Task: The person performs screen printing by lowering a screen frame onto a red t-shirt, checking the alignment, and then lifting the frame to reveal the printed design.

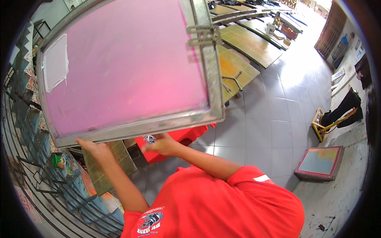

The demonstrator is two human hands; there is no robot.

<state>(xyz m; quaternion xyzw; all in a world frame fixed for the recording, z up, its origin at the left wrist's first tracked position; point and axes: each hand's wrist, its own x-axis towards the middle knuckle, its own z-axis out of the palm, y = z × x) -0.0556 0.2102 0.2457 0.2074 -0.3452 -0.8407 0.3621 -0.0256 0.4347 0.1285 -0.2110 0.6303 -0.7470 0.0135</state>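
The right hand (162,145) is being held partly curled just below the lower edge of the pink screen frame (127,71); whether anything is being gripped cannot be told. That edge is being gripped near its left corner by the left hand (96,150), most fingers being hidden. Beyond, red cloth (154,156) is being partly covered.

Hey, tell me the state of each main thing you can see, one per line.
Pink screen, raised, tilted
Left hand, at the screen's lower edge
Right hand, below that edge, grip unclear
Red cloth, partly hidden
Black cloth, draped over yellow stand
Red-framed screen, unheld
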